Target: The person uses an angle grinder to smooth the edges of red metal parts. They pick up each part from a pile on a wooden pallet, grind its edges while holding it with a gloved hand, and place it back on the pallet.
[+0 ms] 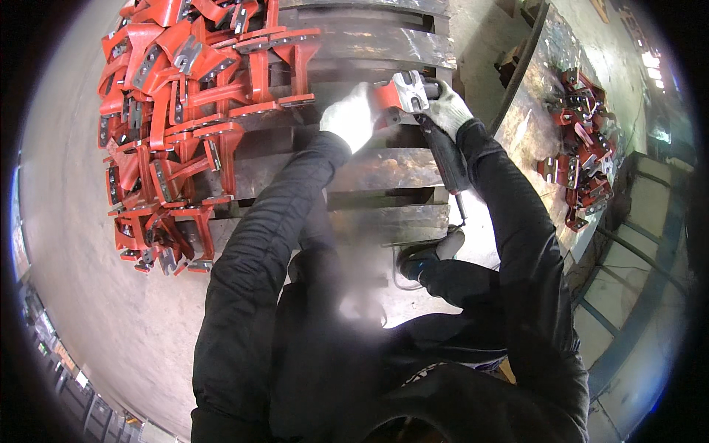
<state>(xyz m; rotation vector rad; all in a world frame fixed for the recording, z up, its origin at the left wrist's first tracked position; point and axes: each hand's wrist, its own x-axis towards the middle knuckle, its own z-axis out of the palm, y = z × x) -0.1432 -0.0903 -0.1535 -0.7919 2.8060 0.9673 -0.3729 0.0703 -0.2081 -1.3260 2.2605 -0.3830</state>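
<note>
Over the wooden pallet, my left hand (348, 117), in a white glove, grips the red end of a metal bracket (389, 95). Bare silver metal with a notch shows at the bracket's right end. My right hand (447, 111), also gloved in white, is closed around the head of a dark, long-bodied corded power tool (444, 156) that looks like an angle grinder. Its body slants down along my right forearm, with the cord leaving the lower end. The tool's head is right beside the bracket's silver end; whether they touch is hidden by my fingers.
A large heap of red metal brackets (177, 96) covers the left part of the slatted pallet (369, 44). To the right, a worn table (535, 125) carries a smaller pile of red parts (580, 151). My foot (436, 251) stands near the pallet's front edge.
</note>
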